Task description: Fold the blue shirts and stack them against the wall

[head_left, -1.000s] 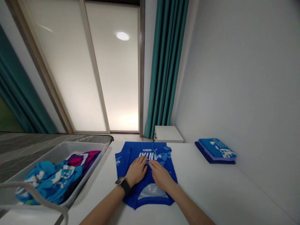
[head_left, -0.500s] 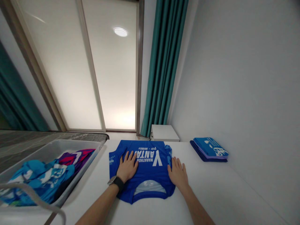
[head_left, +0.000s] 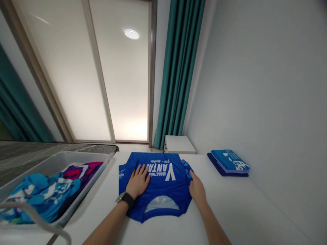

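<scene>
A blue T-shirt [head_left: 163,185] with white lettering lies spread on the white table, its neckline toward me. My left hand [head_left: 138,183] rests flat on its left part, fingers stretched out; a dark watch [head_left: 125,199] is on that wrist. At the right edge of the shirt, my right hand [head_left: 197,189] has its fingers closed on the patterned sleeve [head_left: 187,167], which is pulled outward a little. The fingertips there are partly hidden.
A pale plastic bin [head_left: 87,157] on the left holds crumpled blue and purple-red clothes [head_left: 48,194]. Folded clothes [head_left: 228,161] are stacked at the right by the wall. Beyond the table stand a white cabinet [head_left: 179,144] and a green curtain [head_left: 178,75].
My right hand has gone from lying flat beside the shirt to gripping its sleeve, and the sleeve has moved outward to the right. My left hand stays nearly in place.
</scene>
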{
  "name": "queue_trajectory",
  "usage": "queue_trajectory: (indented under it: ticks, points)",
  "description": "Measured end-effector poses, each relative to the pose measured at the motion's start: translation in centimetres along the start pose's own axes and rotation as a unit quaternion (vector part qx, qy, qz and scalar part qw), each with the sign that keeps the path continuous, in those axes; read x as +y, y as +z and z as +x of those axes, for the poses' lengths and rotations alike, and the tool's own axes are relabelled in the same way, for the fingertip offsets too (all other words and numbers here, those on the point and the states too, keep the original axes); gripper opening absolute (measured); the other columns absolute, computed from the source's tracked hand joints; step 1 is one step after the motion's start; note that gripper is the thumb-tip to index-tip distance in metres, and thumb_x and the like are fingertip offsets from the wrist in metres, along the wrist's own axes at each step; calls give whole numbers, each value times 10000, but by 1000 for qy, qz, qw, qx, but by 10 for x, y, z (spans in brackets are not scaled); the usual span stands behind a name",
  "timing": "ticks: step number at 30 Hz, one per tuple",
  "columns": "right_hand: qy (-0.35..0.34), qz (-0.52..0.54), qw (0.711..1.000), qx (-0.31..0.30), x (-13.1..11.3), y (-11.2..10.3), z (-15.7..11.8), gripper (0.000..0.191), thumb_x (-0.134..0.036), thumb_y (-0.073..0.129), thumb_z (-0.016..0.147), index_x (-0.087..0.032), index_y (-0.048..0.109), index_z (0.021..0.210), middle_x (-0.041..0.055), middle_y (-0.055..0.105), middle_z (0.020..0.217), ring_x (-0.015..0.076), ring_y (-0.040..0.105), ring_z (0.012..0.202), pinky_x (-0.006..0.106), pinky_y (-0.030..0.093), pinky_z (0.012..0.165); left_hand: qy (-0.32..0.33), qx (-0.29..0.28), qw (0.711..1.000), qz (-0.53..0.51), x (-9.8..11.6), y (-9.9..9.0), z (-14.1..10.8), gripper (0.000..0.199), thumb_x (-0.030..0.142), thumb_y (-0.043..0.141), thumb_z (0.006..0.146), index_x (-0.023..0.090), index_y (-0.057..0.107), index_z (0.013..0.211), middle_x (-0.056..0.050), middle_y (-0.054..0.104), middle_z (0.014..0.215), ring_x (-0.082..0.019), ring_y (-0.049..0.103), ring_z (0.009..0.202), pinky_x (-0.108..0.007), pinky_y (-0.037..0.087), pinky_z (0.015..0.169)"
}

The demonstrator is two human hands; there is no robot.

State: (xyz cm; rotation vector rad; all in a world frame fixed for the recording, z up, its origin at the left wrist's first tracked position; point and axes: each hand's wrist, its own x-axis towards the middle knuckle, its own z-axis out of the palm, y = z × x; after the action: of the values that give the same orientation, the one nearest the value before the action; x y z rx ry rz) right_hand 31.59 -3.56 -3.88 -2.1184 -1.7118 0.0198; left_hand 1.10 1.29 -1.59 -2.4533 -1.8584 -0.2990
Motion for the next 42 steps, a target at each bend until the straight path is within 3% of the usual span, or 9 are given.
queue_trajectory:
  ticks: [3, 7, 12, 16, 21, 28, 32, 36, 42]
  points:
    - [66, -10, 996, 62, 0, -5, -2, 569, -167, 272, 896, -25, 377, 1437, 162, 470, 1429, 229, 429, 1322, 321, 322, 1089, -2, 0, 1000, -2, 2, -3, -1, 510, 376, 358, 957, 216, 430, 1435, -49, 373, 1518, -251, 270, 1428, -444, 262, 1139]
    - [92, -62, 991, 73, -6, -12, -9, 540, -226, 332, 892, -34, 455, 1381, 217, 441, 1420, 320, 422, 1306, 438, 294, 1091, -2, 6, 1000, -1, 2, -2, -1, 508, 378, 356, 956, 219, 434, 1432, -50, 374, 1518, -249, 275, 1426, -442, 263, 1138]
    - [-47, -74, 989, 118, -20, -17, -9, 504, -178, 322, 885, -94, 507, 1346, 168, 416, 1458, 292, 333, 1365, 486, 130, 1158, 7, 12, 1000, -6, 0, 1, 0, 507, 374, 353, 954, 218, 439, 1429, -52, 367, 1523, -256, 270, 1427, -451, 263, 1137]
    - [-172, -46, 984, 34, -42, -12, 6, 512, -113, 289, 878, -132, 557, 1314, 110, 525, 1391, 224, 403, 1332, 430, 164, 1169, 10, 19, 1000, -5, 0, 1, -1, 500, 369, 356, 950, 219, 454, 1417, -52, 387, 1514, -258, 274, 1425, -448, 257, 1139]
    - [-192, -45, 979, -48, -57, 0, 36, 552, -93, 271, 871, -72, 480, 1382, 126, 474, 1439, 202, 384, 1354, 368, 222, 1158, 8, 23, 1000, -10, 0, 1, -4, 499, 371, 350, 953, 230, 445, 1422, -41, 386, 1516, -251, 266, 1428, -439, 256, 1139]
    - [-143, -74, 979, -125, -39, 14, 51, 584, -347, 247, 965, -65, 340, 1468, 112, 302, 1542, 216, 222, 1438, 386, 152, 1172, -6, 20, 1000, -16, -2, -1, 3, 532, 384, 383, 946, 197, 407, 1443, -88, 353, 1531, -255, 284, 1421, -429, 285, 1124]
    - [-113, -102, 981, -121, -21, 14, 48, 592, -377, 249, 964, -87, 341, 1472, 104, 278, 1552, 225, 202, 1444, 394, 133, 1174, -13, 6, 1000, -15, -10, -6, 24, 531, 396, 348, 960, 169, 409, 1436, -109, 407, 1497, -254, 321, 1403, -413, 348, 1081]
    - [-79, -128, 984, -99, 7, 14, 46, 591, -395, 258, 963, -112, 341, 1476, 108, 285, 1550, 250, 202, 1443, 416, 131, 1171, 8, -14, 1000, 12, -20, -7, 38, 524, 399, 342, 964, 161, 438, 1420, -116, 410, 1495, -259, 339, 1392, -423, 307, 1105]
    - [-59, -136, 986, -79, 27, 15, 45, 590, -427, 285, 958, -151, 351, 1476, 126, 281, 1551, 284, 204, 1439, 463, 132, 1161, -19, 6, 997, 78, -33, -17, 25, 552, 399, 313, 960, 74, 484, 1371, -196, 485, 1414, -346, 429, 1291, -511, 322, 1037]
